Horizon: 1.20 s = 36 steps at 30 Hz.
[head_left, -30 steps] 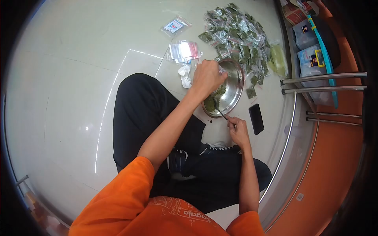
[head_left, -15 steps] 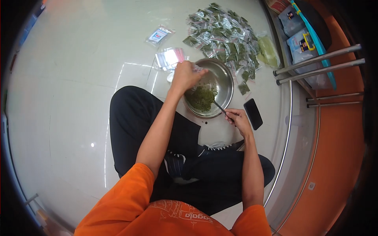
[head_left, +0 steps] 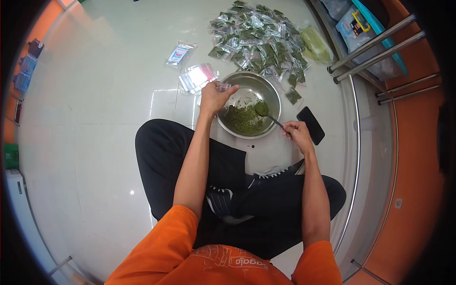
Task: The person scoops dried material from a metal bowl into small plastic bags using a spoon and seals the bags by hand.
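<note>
A steel bowl point(head_left: 273, 92) on the floor holds loose green flakes point(head_left: 243, 119). My right hand point(head_left: 298, 134) is closed on the dark handle of a spoon point(head_left: 261, 109), whose head is heaped with green flakes inside the bowl. At the bowl's left rim, my left hand point(head_left: 214, 98) pinches a small clear bag point(head_left: 223, 87), partly covered by the fingers. Just beyond that hand lies a fan of flat bags point(head_left: 197, 78) with red-edged tops.
Many filled bags point(head_left: 259, 38) form a pile beyond the bowl, with a larger yellow-green bag point(head_left: 316, 43) beside it. A phone point(head_left: 311, 125) lies right of the bowl, a labelled packet point(head_left: 179, 53) at upper left. Metal rails point(head_left: 375, 43) stand at the right.
The spoon has come up from the flakes with a heaped load. My left hand has drawn back from over the bowl to its left rim, still with the small bag. The view has shifted.
</note>
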### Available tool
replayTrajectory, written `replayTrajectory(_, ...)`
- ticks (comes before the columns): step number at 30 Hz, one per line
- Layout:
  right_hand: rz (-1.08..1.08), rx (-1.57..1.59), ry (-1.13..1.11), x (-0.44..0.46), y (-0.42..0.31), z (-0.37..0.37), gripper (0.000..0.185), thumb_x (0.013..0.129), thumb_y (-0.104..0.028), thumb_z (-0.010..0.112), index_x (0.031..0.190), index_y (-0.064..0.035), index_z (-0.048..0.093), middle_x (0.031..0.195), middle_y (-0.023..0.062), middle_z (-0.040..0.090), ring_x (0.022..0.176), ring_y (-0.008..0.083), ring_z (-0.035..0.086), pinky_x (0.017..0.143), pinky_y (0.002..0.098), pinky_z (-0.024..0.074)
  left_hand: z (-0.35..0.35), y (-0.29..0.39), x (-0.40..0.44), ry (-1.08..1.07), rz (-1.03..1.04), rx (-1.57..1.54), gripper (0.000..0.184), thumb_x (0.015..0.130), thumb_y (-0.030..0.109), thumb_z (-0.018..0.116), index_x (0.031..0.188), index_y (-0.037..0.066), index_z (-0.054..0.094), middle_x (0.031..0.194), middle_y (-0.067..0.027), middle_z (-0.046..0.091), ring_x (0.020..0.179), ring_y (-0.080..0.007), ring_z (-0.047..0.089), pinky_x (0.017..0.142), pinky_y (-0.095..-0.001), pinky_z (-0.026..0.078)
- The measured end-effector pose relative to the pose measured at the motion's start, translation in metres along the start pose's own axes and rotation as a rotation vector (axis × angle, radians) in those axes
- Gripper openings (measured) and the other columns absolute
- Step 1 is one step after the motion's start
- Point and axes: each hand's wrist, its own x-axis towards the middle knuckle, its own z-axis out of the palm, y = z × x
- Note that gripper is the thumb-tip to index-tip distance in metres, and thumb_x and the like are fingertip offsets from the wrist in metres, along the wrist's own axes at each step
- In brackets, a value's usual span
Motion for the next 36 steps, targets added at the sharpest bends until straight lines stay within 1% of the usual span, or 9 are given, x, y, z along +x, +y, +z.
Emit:
replayTrajectory(3,-0.047,-0.041,0.033,0.005,0.006,-0.001,0.014,0.090,-0.007,0.065,0.089,0.0049,0.072,0.069,0.0044,0.067,0.055,0.0070,0.051,0.052,0.0236,0.0406,-0.002,0.003,-0.003,0.088,0.107,0.096,0.059,0.074,0.043,0.087,0.098,-0.008,0.072,0.089,-0.0186,0.074,0.082,-0.0228,0.072,0.077,-0.0347,0.055)
replayTrajectory(6,-0.130,-0.080,0.050,0.007,0.010,-0.001,0.015,0.090,-0.008,0.065,0.089,0.0047,0.072,0.070,0.0044,0.068,0.055,0.0073,0.052,0.053,0.0242,0.0420,-0.001,0.000,-0.004,0.183,0.322,0.186,0.050,0.074,0.038,0.088,0.099,-0.003,0.072,0.089,-0.0181,0.074,0.081,-0.0251,0.072,0.075,-0.0358,0.056)
replayTrajectory(8,-0.131,-0.076,0.049,0.008,0.010,-0.001,0.015,0.091,-0.009,0.066,0.089,0.0044,0.072,0.070,0.0044,0.068,0.056,0.0074,0.052,0.053,0.0243,0.0423,0.001,0.006,-0.009,0.276,0.523,0.347,0.039,0.072,0.031,0.087,0.097,0.005,0.073,0.088,-0.0151,0.073,0.085,-0.0310,0.068,0.079,-0.0434,0.050)
replayTrajectory(11,-0.125,-0.064,0.046,0.007,0.008,0.000,0.015,0.091,-0.009,0.066,0.089,0.0043,0.072,0.070,0.0042,0.068,0.056,0.0073,0.052,0.053,0.0243,0.0423,0.004,0.009,-0.011,0.163,0.587,0.291,0.038,0.071,0.025,0.088,0.098,0.003,0.071,0.084,-0.0120,0.073,0.077,-0.0287,0.070,0.072,-0.0379,0.054)
replayTrajectory(14,-0.132,-0.016,0.042,0.002,-0.008,-0.002,0.015,0.091,-0.009,0.066,0.090,0.0044,0.072,0.069,0.0037,0.067,0.056,0.0070,0.051,0.053,0.0242,0.0416,0.008,0.010,-0.012,0.070,0.656,0.335,0.040,0.070,0.021,0.088,0.101,0.006,0.068,0.082,-0.0094,0.072,0.077,-0.0282,0.068,0.072,-0.0386,0.053)
replayTrajectory(20,-0.211,-0.044,-0.001,-0.018,-0.050,-0.007,0.013,0.093,-0.006,0.063,0.093,0.0039,0.071,0.072,0.0037,0.067,0.058,0.0067,0.050,0.055,0.0220,0.0399,0.013,0.012,-0.019,-0.046,0.711,0.400,0.043,0.070,0.019,0.086,0.104,0.010,0.061,0.088,-0.0064,0.067,0.091,-0.0294,0.063,0.089,-0.0423,0.043)
replayTrajectory(25,-0.283,-0.152,0.047,-0.022,-0.061,-0.005,0.015,0.089,-0.009,0.064,0.090,0.0040,0.073,0.067,0.0046,0.068,0.058,0.0079,0.056,0.055,0.0264,0.0411,0.016,0.013,-0.023,-0.120,0.725,0.488,0.046,0.068,0.018,0.085,0.106,0.009,0.061,0.092,-0.0079,0.066,0.099,-0.0292,0.060,0.092,-0.0433,0.039)
replayTrajectory(27,-0.311,-0.351,0.084,-0.026,-0.072,-0.004,0.015,0.087,-0.007,0.063,0.090,0.0033,0.074,0.067,0.0078,0.069,0.060,0.0115,0.061,0.058,0.0291,0.0441,0.016,0.017,-0.027,-0.128,0.768,0.524,0.048,0.067,0.017,0.085,0.108,0.007,0.062,0.092,-0.0091,0.067,0.099,-0.0291,0.061,0.091,-0.0437,0.040)
replayTrajectory(36,-0.379,-0.576,0.148,-0.028,-0.092,0.007,0.018,0.082,-0.015,0.065,0.088,-0.0016,0.075,0.076,0.0137,0.072,0.067,0.0298,0.067,0.065,0.0376,0.0517,0.029,0.018,-0.033,-0.229,0.785,0.674,0.052,0.066,0.017,0.085,0.112,0.008,0.062,0.101,-0.0102,0.066,0.105,-0.0287,0.060,0.095,-0.0419,0.041)
